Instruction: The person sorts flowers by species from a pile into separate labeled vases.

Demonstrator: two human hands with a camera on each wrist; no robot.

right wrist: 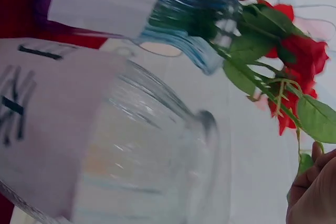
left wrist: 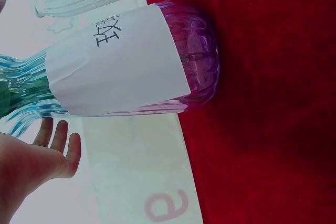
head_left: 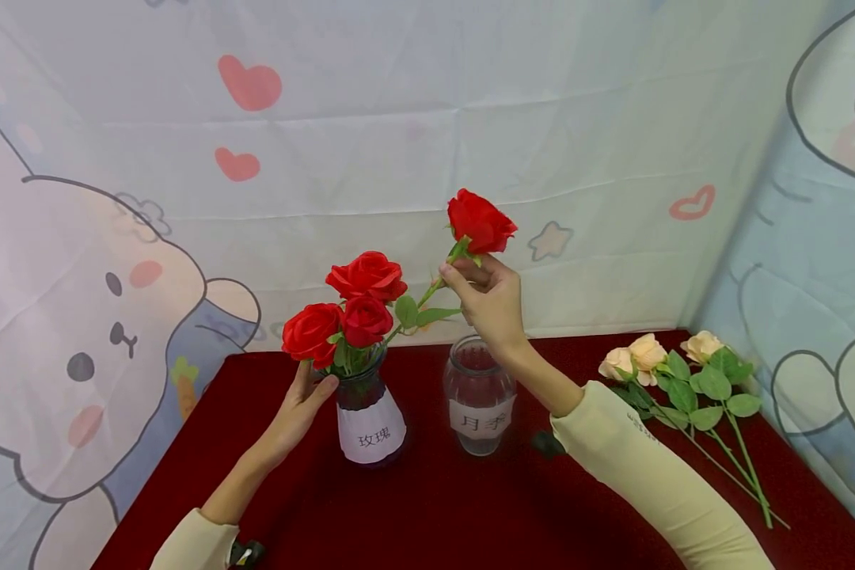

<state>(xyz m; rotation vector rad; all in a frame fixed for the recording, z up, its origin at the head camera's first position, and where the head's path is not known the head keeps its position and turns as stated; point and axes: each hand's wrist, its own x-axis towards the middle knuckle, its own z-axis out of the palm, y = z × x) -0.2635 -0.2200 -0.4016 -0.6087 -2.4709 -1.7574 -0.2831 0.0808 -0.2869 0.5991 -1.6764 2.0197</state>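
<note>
By the right hand [head_left: 493, 305], a red rose with a green leafy stem [head_left: 480, 222] is pinched just below its bloom, the stem slanting into a purple-and-blue glass vase [head_left: 362, 394] wrapped in white paper [head_left: 372, 426]. Three other red roses [head_left: 366, 321] are held there. The vase's neck is touched by the left hand [head_left: 295, 416], fingers [left wrist: 60, 136] loosely extended.

Red rose [head_left: 480, 223], stem [head_left: 431, 291] aslant at vase [head_left: 372, 426]

Right hand [head_left: 490, 305] pinching, left hand [head_left: 301, 408] seemingly relaxed
</note>
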